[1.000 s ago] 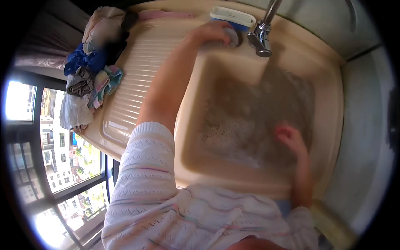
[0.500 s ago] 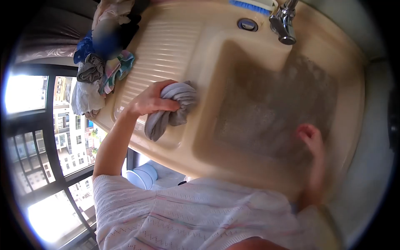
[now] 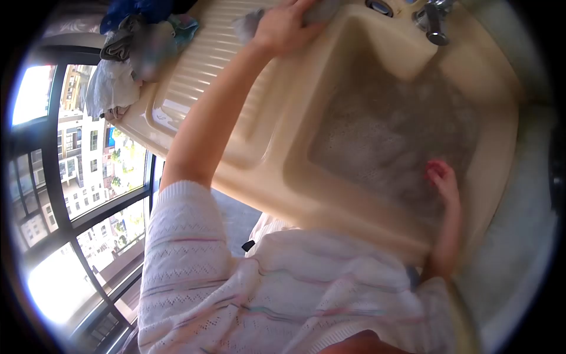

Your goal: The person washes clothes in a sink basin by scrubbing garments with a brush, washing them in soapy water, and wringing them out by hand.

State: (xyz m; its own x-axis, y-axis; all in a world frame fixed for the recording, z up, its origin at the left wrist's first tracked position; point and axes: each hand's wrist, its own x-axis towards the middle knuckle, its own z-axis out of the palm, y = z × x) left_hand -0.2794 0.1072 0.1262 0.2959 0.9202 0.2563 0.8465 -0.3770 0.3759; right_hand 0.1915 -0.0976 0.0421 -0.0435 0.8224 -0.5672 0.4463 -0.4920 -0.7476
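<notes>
My left hand (image 3: 285, 26) is stretched to the far side of the sink, its fingers around a bunched grey cloth (image 3: 249, 25). Part of the cloth shows on either side of the hand, by the ribbed washboard (image 3: 203, 76), and the top edge of the view cuts some of it off. Over the cloudy water (image 3: 377, 138) in the basin hangs my right hand (image 3: 443, 180), close to the basin's right side. Its fingers are loosely curled and slightly apart, with nothing visible in them.
A chrome tap (image 3: 435, 26) juts over the basin at the back, beside a round drain fitting (image 3: 379, 7). Piled clothes (image 3: 115, 82) lie on the sink's left edge. Windows (image 3: 88, 159) line the left side.
My left hand has carried the grey cloth away from me, up toward the back of the sink. The right hand stays over the water, its fingers slightly looser. The view has shifted.
</notes>
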